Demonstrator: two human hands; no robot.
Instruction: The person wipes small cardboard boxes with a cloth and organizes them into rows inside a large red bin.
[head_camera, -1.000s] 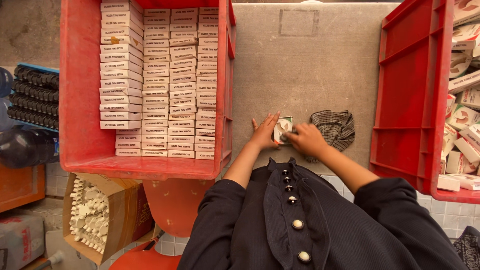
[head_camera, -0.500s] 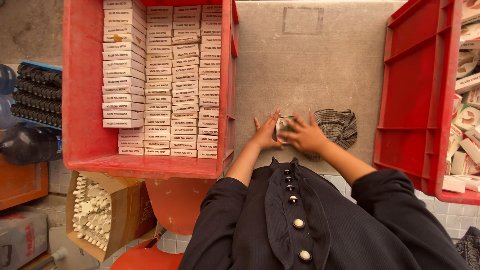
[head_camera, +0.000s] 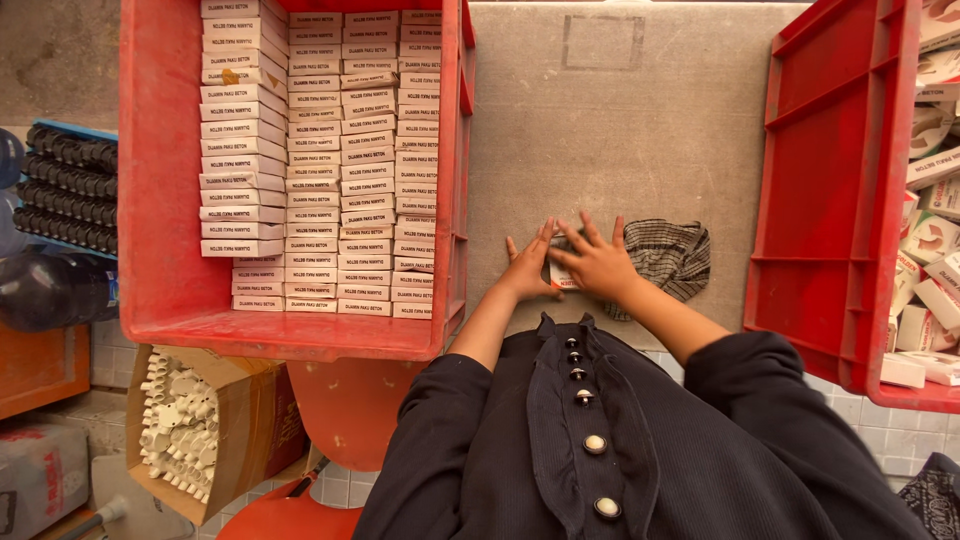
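Note:
Both my hands meet on a small white carton lying on the grey table just in front of me. My left hand presses its left side with fingers spread upward. My right hand lies over the carton's top and right side, covering most of it. A crumpled grey checked cloth sits right beside my right hand.
A red crate at left holds several neat rows of white cartons. Another red crate at right holds loose flat white cartons. Below the table are a cardboard box of white plastic parts and an orange stool.
My hands have stayed on the small carton at the same spot, with fingers shifting slightly over it. The view has moved a little.

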